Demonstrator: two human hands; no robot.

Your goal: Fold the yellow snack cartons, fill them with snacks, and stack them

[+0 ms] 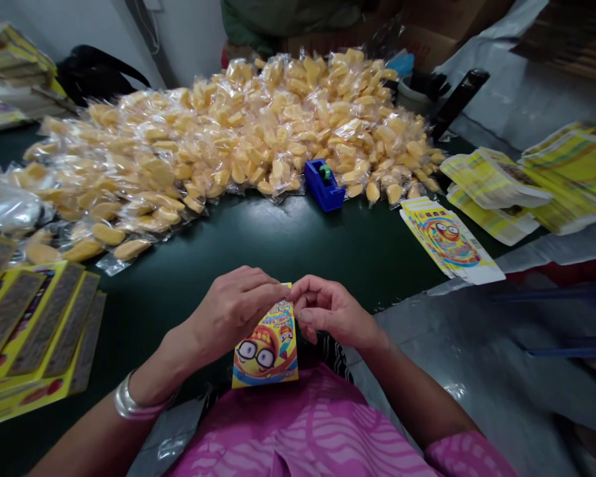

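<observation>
Green tabletop (258, 232) ahead, left fingers (268, 293) hold a yellow box (265, 354), right fingers (312, 286) half-curled beside, grip unclear.

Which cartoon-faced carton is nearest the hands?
The single carton partly under the left hand; the other cartoon-faced cartons lie overlapping, untouched, at right.

Left fingers (269, 292), right fingers (314, 285) — at a yellow box (265, 354).

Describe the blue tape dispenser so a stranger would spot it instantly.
Find the dark green table, then the wide heap of wrapped yellow pieces across it. At the heap's near edge, just right of centre, sits the tape dispenser: solid blue with a green roll, unlike its yellow neighbours.
</observation>
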